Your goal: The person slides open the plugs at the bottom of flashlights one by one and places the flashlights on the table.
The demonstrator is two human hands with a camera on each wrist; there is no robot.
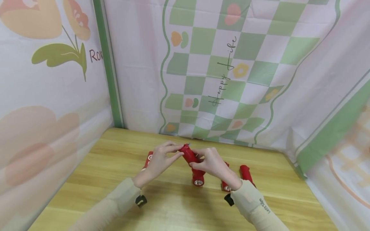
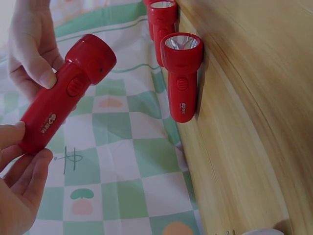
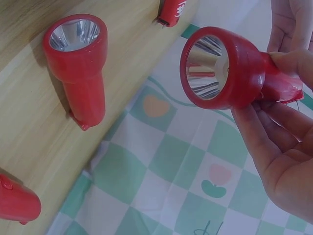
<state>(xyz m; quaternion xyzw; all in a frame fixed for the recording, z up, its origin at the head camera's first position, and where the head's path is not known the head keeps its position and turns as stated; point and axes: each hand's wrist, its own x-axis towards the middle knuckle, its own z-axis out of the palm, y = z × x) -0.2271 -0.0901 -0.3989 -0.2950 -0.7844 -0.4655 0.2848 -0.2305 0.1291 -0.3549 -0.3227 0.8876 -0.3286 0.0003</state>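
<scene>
Both hands hold a red flashlight (image 1: 189, 154) above the table, tilted. My left hand (image 1: 162, 158) pinches its tail end between thumb and fingers. Around the body near the head, my right hand (image 1: 210, 161) grips it. The left wrist view shows the slide switch and white print on the flashlight (image 2: 58, 95). In the right wrist view, its reflector and lens (image 3: 208, 68) face the camera, and thin metal prongs (image 3: 296, 103) show at the tail. Behind the held one, a second red flashlight (image 1: 198, 179) lies on the table.
Further red flashlights lie to the right, one (image 1: 226, 184) partly behind the right wrist, another (image 1: 246, 173) beyond it. A red object with white print (image 1: 148, 158) lies behind the left hand. The wooden table (image 1: 115, 160) meets a patterned curtain (image 1: 138, 80) at its back edge.
</scene>
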